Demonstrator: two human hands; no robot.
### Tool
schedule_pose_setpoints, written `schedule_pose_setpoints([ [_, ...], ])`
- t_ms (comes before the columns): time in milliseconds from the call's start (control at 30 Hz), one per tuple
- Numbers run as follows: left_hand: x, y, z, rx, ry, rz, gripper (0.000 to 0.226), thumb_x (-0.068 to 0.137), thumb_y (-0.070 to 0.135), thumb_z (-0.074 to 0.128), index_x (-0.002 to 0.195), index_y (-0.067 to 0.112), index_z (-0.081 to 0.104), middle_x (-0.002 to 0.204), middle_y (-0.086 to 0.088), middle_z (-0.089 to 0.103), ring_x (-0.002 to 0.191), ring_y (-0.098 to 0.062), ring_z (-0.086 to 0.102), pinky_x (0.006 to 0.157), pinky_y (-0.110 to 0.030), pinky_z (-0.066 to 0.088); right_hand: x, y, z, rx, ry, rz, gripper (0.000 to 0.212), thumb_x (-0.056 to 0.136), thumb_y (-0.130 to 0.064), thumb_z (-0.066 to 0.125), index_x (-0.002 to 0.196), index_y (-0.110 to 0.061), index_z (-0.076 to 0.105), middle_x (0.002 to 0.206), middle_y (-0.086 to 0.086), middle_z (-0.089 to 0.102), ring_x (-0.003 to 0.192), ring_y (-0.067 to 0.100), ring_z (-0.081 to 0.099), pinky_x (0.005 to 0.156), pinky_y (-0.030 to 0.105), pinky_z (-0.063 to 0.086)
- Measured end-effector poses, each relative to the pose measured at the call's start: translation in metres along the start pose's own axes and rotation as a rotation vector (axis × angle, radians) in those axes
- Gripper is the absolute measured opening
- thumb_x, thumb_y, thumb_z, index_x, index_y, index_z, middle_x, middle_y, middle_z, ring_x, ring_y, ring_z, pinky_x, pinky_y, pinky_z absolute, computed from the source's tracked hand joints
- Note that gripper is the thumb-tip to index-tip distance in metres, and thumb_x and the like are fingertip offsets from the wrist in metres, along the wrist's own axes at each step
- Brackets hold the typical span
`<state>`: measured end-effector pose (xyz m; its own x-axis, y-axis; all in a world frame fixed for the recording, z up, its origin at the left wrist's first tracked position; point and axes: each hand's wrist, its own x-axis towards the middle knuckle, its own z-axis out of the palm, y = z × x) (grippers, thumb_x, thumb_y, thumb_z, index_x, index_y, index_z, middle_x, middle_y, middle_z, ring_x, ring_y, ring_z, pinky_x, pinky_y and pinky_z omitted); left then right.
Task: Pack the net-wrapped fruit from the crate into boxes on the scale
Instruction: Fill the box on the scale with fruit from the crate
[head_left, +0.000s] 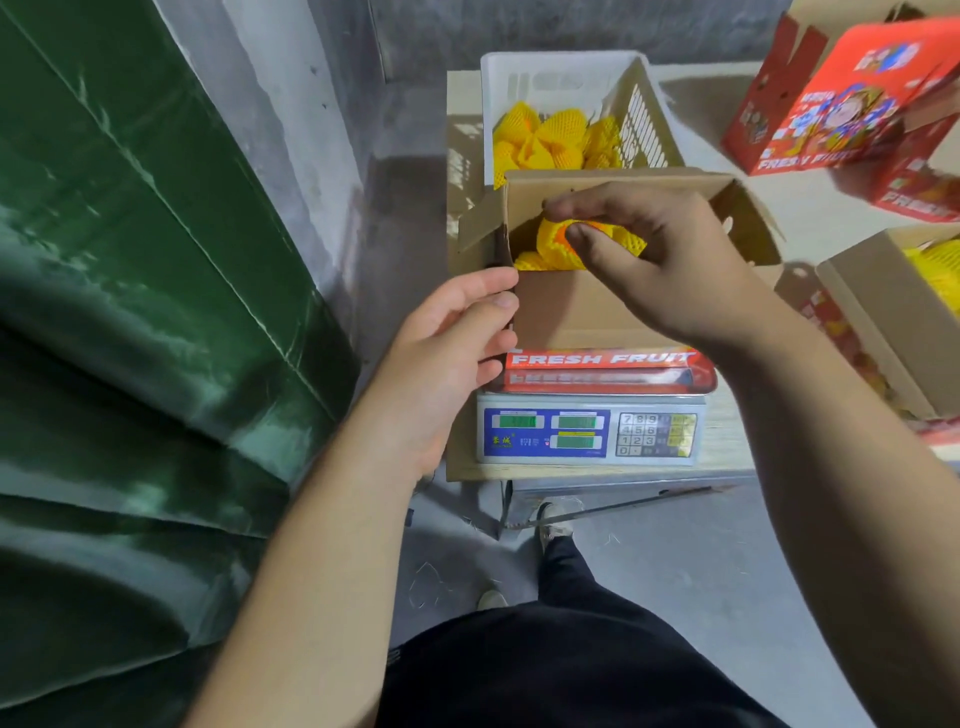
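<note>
Nearest me the scale (592, 428) sits at the desk (462, 470) front edge, the open box (587, 312) on its pan. My left hand (447, 338) pinches the box's left flap edge. My right hand (665, 260) reaches inside, fingers (587, 244) curled round a net-wrapped fruit (558, 247). Beyond, touching the box's far wall, the white crate (566, 78) holds more, with room above it.

Wall (332, 104): bare grey concrete, rough and mottled.
Floor (701, 571): smooth grey concrete, a few scraps lying on it.
Left side: green glossy sheet (130, 312), creased, catching light.
Tabletop (810, 208): pale surface on a metal frame (613, 499).
</note>
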<state>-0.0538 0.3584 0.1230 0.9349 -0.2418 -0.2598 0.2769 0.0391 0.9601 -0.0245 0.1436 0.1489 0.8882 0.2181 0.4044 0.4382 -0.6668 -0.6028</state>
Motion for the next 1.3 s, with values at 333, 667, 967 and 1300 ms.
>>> schedule_pose_setpoints([
  [333, 0.015, -0.004, 0.004, 0.004, 0.027, -0.017, 0.029, 0.083, 0.049, 0.066, 0.111, 0.049, 0.076, 0.117, 0.017, 0.075, 0.114, -0.013, 0.07, 0.092, -0.031, 0.052, 0.004, 0.021, 0.001, 0.063, -0.012, 0.019, 0.029, 0.104, -0.015, 0.061, 0.131, -0.008, 0.068, 0.126, -0.001, 0.07, 0.119, 0.005, 0.066, 0.106, 0.034, 0.052],
  [667, 0.064, -0.003, 0.014, 0.009, 0.073, -0.013, 0.021, 0.096, 0.04, 0.067, 0.113, 0.049, 0.075, 0.117, 0.016, 0.076, 0.108, -0.006, 0.072, 0.093, -0.028, 0.053, 0.035, 0.069, -0.002, 0.135, -0.07, 0.059, 0.028, 0.103, -0.014, 0.063, 0.131, -0.013, 0.068, 0.124, -0.005, 0.072, 0.113, 0.008, 0.068, 0.098, 0.047, 0.055],
  [967, 0.164, 0.042, 0.058, 0.18, 0.104, 0.087, 0.02, 0.104, 0.036, 0.063, 0.116, 0.048, 0.073, 0.111, 0.02, 0.074, 0.094, 0.005, 0.069, 0.08, -0.022, 0.05, 0.1, 0.158, -0.033, 0.215, -0.111, 0.082, 0.028, 0.103, -0.019, 0.063, 0.13, -0.017, 0.068, 0.12, -0.011, 0.072, 0.11, 0.005, 0.068, 0.096, 0.038, 0.057],
  [1300, 0.36, 0.076, 0.091, 0.521, 0.079, 0.015, 0.019, 0.105, 0.027, 0.061, 0.12, 0.034, 0.069, 0.107, 0.011, 0.073, 0.082, 0.004, 0.071, 0.074, -0.014, 0.052, 0.231, 0.346, -0.033, -0.111, -0.547, 0.356, 0.044, 0.101, -0.031, 0.063, 0.142, -0.018, 0.057, 0.135, 0.007, 0.064, 0.12, 0.027, 0.063, 0.097, 0.033, 0.048],
])
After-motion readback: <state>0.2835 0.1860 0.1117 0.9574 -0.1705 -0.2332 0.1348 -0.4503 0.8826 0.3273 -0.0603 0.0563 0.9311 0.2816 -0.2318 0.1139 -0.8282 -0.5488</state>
